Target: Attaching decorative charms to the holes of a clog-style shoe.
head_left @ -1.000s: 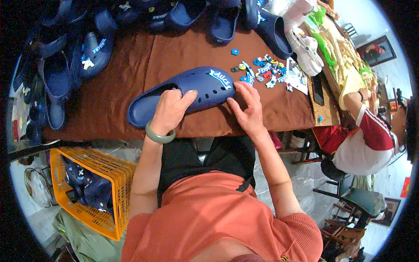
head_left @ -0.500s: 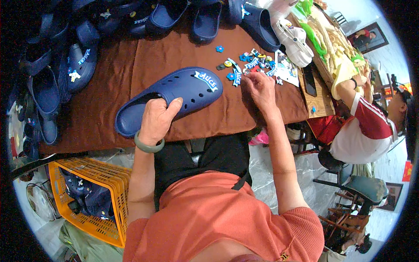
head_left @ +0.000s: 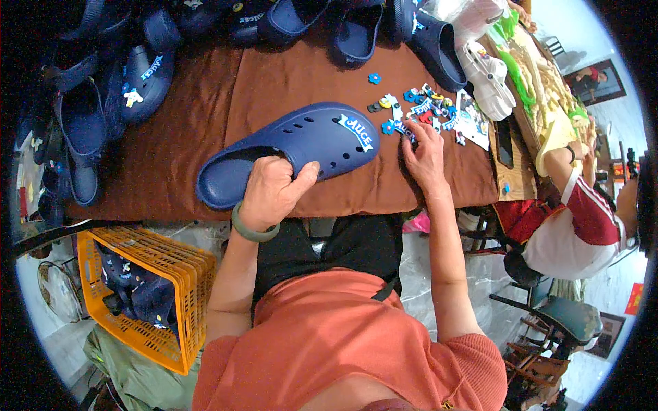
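Observation:
A dark blue clog [head_left: 308, 140] with a white-and-blue lettered banner charm [head_left: 358, 131] on its toe lies slanted on the brown cloth. My left hand [head_left: 279, 192] grips its near side, fingers inside the foot opening and thumb outside. To the right, my right hand [head_left: 426, 159] reaches over the near edge of a loose pile of small shoe charms [head_left: 426, 109]. Its fingers are stretched out over another banner charm [head_left: 404, 128], and whether they touch it is hard to tell. A blue flower charm [head_left: 374, 79] lies apart from the pile.
Several dark blue clogs [head_left: 147, 85] crowd the table's left and far sides. White clogs [head_left: 488, 82] stand far right, near a dark phone [head_left: 505, 142]. An orange crate [head_left: 147, 294] holding blue clogs is at lower left. Another person [head_left: 576, 226] works at right.
The whole view has shifted, so the table things appear farther right. My right hand's fingers have gone from curled to more stretched, over the banner charm. My left hand keeps its grip on the clog.

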The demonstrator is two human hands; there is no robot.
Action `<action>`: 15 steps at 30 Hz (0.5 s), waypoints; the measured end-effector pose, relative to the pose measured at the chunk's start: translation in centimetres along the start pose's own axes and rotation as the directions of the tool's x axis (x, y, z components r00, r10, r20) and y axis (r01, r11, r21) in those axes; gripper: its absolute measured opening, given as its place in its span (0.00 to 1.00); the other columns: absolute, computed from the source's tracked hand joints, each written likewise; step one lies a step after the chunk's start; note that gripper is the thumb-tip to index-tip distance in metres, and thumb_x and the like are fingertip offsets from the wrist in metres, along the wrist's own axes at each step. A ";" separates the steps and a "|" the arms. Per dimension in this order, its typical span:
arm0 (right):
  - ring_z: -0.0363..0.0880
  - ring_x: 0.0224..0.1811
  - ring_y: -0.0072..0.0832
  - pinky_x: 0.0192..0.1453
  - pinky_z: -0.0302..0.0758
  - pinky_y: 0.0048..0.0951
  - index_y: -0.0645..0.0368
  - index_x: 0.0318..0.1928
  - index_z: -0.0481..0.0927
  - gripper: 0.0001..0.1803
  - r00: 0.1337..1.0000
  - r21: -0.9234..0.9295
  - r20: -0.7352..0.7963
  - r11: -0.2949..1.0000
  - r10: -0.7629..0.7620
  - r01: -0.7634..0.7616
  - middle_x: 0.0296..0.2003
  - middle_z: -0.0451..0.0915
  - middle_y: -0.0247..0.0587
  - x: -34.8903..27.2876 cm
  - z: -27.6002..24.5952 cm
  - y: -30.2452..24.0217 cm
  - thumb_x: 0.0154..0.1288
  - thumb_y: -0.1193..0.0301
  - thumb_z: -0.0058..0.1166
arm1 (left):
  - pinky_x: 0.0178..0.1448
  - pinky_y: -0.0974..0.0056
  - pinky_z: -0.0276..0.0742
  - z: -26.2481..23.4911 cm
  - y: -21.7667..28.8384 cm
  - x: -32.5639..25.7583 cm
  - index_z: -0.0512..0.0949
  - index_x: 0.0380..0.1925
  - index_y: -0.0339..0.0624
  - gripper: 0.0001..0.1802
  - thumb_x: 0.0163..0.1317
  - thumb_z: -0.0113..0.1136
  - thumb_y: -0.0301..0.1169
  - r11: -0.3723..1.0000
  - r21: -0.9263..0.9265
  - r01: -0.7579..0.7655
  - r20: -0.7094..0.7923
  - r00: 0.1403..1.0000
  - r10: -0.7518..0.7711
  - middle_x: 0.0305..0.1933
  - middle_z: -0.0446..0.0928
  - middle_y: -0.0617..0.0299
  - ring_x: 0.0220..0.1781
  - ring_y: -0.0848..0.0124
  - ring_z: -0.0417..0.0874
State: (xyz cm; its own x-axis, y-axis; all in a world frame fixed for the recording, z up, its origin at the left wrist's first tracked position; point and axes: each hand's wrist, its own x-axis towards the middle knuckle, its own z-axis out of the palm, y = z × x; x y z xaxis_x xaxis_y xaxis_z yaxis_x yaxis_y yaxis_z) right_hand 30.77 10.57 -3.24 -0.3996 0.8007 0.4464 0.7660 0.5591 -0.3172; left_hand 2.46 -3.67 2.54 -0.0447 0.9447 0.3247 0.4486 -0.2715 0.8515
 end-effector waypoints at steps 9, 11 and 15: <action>0.77 0.46 0.40 0.55 0.65 0.39 0.56 0.47 0.78 0.14 0.992 0.077 -0.107 0.994 -0.068 0.077 0.41 0.81 0.41 0.2 0.0 -0.1 0.59 0.74 0.60 | 0.26 0.53 0.71 0.8 -0.4 -1.1 0.75 0.16 0.35 0.16 0.58 0.61 0.33 0.988 0.057 -0.145 -0.040 0.988 0.147 0.17 0.73 0.46 0.19 0.49 0.77; 0.78 0.47 0.38 0.55 0.69 0.36 0.57 0.47 0.80 0.13 0.993 0.236 -0.103 0.971 0.066 -0.040 0.42 0.82 0.42 0.7 -1.3 -2.0 0.61 0.75 0.60 | 0.27 0.53 0.71 1.0 -0.4 -1.4 0.75 0.15 0.35 0.16 0.57 0.61 0.34 0.977 0.082 -0.197 -0.057 0.978 0.202 0.17 0.74 0.47 0.19 0.50 0.77; 0.77 0.45 0.32 0.53 0.71 0.29 0.61 0.46 0.81 0.11 0.989 0.733 -0.004 0.674 0.146 -0.096 0.39 0.81 0.40 2.1 -3.7 -8.2 0.62 0.77 0.58 | 0.28 0.54 0.73 1.2 -0.9 -2.3 0.76 0.15 0.36 0.15 0.55 0.63 0.33 0.948 0.161 -0.276 -0.040 0.958 0.285 0.17 0.74 0.49 0.20 0.52 0.77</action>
State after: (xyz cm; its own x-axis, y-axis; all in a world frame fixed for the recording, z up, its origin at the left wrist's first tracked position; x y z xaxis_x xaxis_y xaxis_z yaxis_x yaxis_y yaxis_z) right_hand 25.54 6.92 3.43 -0.2815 0.8726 0.3991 0.1857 0.4576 -0.8696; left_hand 3.26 -5.37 0.50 0.0497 0.8201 0.5701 0.5810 -0.4880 0.6514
